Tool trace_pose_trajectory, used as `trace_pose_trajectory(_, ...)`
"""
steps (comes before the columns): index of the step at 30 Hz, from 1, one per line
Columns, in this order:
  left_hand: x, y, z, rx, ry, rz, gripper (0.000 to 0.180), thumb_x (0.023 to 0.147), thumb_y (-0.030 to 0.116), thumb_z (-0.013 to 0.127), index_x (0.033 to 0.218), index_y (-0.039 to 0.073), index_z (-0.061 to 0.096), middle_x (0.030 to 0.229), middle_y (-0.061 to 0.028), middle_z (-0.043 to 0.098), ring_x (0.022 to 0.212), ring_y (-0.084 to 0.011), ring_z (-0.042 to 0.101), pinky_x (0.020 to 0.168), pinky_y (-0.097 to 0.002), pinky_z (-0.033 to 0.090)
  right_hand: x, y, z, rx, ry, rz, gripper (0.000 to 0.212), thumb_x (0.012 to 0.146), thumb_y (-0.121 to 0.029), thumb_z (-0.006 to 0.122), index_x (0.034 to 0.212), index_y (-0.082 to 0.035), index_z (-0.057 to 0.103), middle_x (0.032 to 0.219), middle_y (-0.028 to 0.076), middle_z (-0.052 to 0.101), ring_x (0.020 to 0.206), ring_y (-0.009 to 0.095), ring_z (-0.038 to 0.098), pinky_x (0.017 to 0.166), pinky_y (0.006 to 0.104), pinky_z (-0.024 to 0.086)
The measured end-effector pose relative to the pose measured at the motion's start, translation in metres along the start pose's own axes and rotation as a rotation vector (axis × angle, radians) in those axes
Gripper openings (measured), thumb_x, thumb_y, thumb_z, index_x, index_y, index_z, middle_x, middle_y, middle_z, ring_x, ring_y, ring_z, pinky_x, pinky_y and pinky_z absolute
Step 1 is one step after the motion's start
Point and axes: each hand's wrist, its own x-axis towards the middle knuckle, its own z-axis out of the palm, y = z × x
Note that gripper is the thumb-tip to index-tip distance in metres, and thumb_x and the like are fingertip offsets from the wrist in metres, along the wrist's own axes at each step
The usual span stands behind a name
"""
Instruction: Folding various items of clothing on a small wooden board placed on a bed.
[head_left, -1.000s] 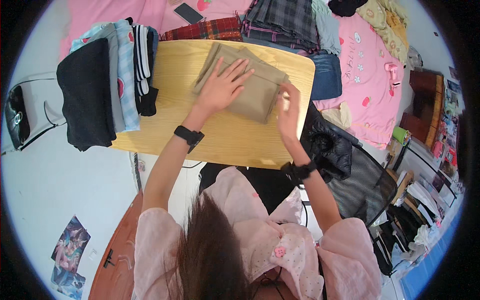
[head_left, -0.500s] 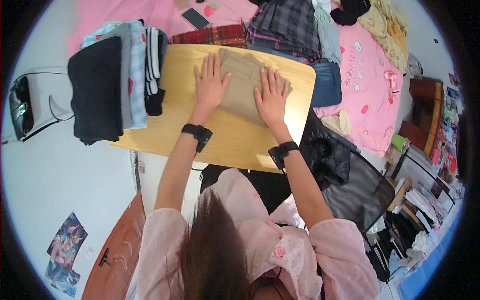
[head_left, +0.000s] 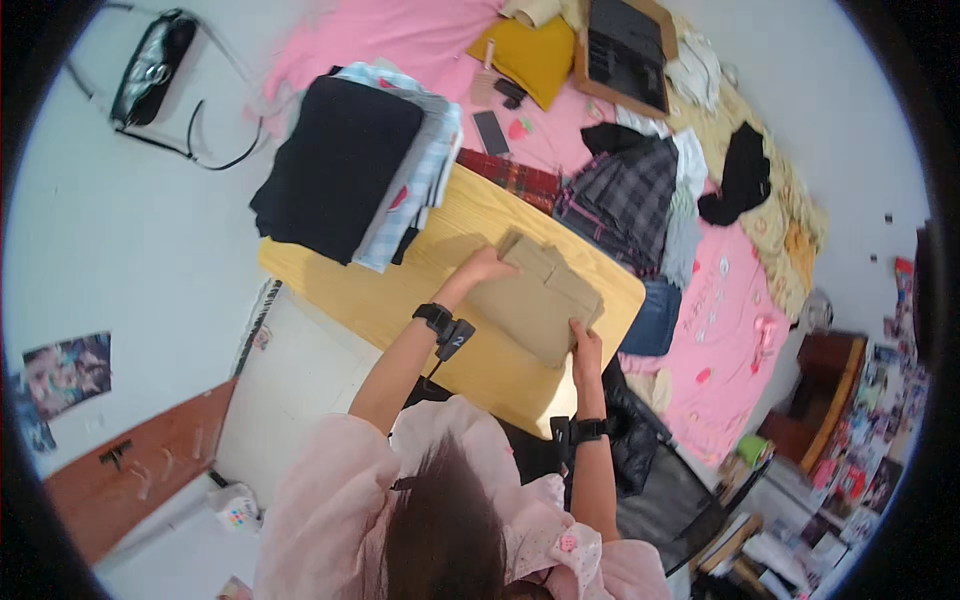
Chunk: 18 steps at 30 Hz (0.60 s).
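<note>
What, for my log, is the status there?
Left hand holding left edge of folded tan garment. Right hand holding right edge. Clothes stack apart, left.

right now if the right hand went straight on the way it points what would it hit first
The tan cloth: the right hand is at its edge. Whether it would slide over or under is unclear from this view.
</note>
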Motion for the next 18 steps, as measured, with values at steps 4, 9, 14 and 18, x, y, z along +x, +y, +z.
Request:
trace_pose_trajectory(4, -0.046, 0.04, -0.002, -0.236, -0.071, 0.089, 0.054, 0.076, 0.034, 0.07, 0.109, -0.007, 0.059, 0.092, -0.0109, 0.065, 0.082, -0.016, 0.062, 0.069, -0.0293, 0.05, 0.015, -0.018, -0.022, -0.069, -0.004, 0.044, 0.035, 0.085, -0.028, 0.065, 0.107, -0.002, 0.057, 0.096, 0.005, 0.06, 0.085, 0.014, 0.055, 0.074, 0.0266, 0.044)
trace_pose_trajectory(9, -0.097, 0.057, -0.036, -0.599, -0.09, 0.386, 0.052, 0.083, 0.031, 0.065, 0.12, -0.004, 0.052, 0.106, -0.01, 0.062, 0.091, -0.0158, 0.06, 0.076, -0.0273, 0.049, 0.0, -0.136, 0.02, -0.242, -0.256, -0.348, 0.04, 0.09, -0.03, 0.057, 0.116, 0.0, 0.055, 0.102, 0.004, 0.061, 0.089, 0.011, 0.056, 0.078, 0.0251, 0.045)
trace_pose_trajectory(14, -0.204, 0.13, -0.092, -0.525, 0.452, 0.785, 0.042, 0.088, 0.017, 0.06, 0.122, -0.004, 0.046, 0.115, -0.0082, 0.057, 0.099, -0.0126, 0.056, 0.081, -0.0275, 0.049, -0.038, -0.273, 0.117, -0.246, -0.557, -0.51, 0.042, 0.093, -0.03, 0.052, 0.123, -0.001, 0.05, 0.108, 0.006, 0.06, 0.096, 0.013, 0.057, 0.081, 0.0254, 0.046)
trace_pose_trajectory(18, -0.235, 0.118, -0.125, -0.738, 0.779, 0.782, 0.041, 0.087, 0.016, 0.061, 0.121, -0.002, 0.046, 0.111, -0.0071, 0.058, 0.097, -0.0117, 0.056, 0.081, -0.0272, 0.046, -0.054, -0.305, 0.222, 0.005, -0.819, -0.507, 0.044, 0.096, -0.032, 0.043, 0.134, -0.01, 0.041, 0.12, 0.008, 0.055, 0.105, 0.015, 0.054, 0.087, 0.0277, 0.043)
